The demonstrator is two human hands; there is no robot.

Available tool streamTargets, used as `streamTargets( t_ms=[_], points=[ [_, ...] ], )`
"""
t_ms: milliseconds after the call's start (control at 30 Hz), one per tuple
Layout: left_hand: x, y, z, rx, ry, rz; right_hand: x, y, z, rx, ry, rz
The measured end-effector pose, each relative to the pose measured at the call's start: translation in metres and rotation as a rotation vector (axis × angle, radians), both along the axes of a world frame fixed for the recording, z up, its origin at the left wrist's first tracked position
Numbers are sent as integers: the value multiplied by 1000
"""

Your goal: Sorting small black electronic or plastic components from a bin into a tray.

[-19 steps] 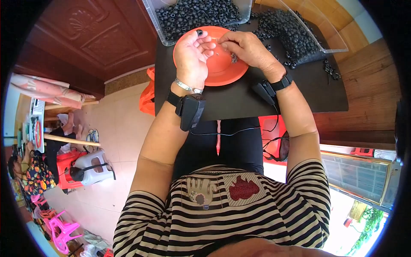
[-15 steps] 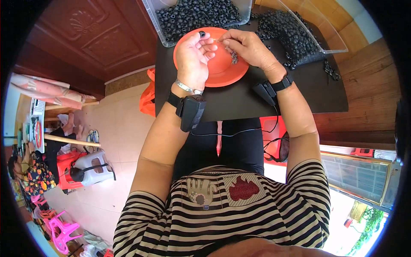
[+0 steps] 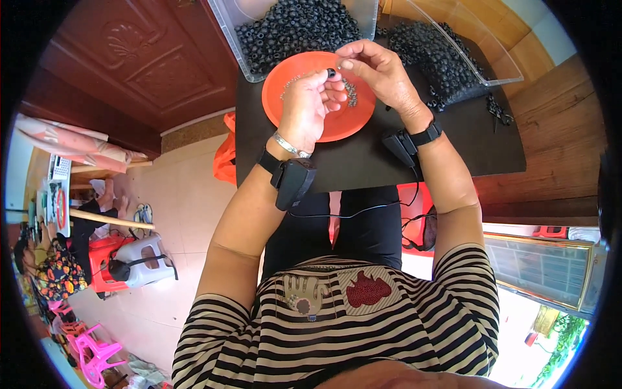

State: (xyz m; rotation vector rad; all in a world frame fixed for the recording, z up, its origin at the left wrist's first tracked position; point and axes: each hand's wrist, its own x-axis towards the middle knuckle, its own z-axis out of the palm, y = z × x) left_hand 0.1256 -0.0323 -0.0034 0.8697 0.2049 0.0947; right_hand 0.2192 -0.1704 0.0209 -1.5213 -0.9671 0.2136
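Between the thumb and index finger of my left hand (image 3: 310, 104) is a small black bead-like part (image 3: 331, 73) with a hole; the other fingers curl loosely. Just to its right, my right hand (image 3: 381, 74) is pinched at thumb and index finger around a tiny shiny piece (image 3: 340, 65), too small to name. Both hands are above an orange-red plate (image 3: 346, 128). Small silvery metal pieces (image 3: 350, 94) lie on the plate, partly hidden behind my left hand.
Behind the plate stands a clear bin (image 3: 227, 40) of black parts (image 3: 295, 29). A second heap of black parts (image 3: 434, 55) lies at the right by a clear tub (image 3: 502, 82). Small scissors (image 3: 497, 111) rest on the dark table (image 3: 453, 149). A person (image 3: 58, 272) sits at far left.
My left hand has moved right with the black part, close to my right fingertips. My right hand has lifted away from the silvery pieces with something tiny in its pinch. The view has shifted slightly.
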Motion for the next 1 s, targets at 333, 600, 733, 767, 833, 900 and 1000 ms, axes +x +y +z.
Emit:
streamTargets(
  t_ms=[333,600,733,767,833,900,1000],
  points=[
    [0,-5,-2,50,4,-24,0,-2,6,-97,-587,-117],
    [0,-4,-3,-28,-42,-74,0,0,5,-68,-603,-108],
    [1,-1,-4,-123,-44,-58,-4,1,5,-121,-716,-108],
    [2,-1,-4,-109,-71,-70,-4,0,5,-113,-734,-109],
    [2,-2,-3,-96,-99,-87,-2,-3,8,-108,-753,-114],
    [2,-1,-3,-84,-77,-68,2,-9,12,-48,-670,-29],
    [0,5,-1,-96,-77,-35,15,-21,18,-38,-519,-314]
  ],
)
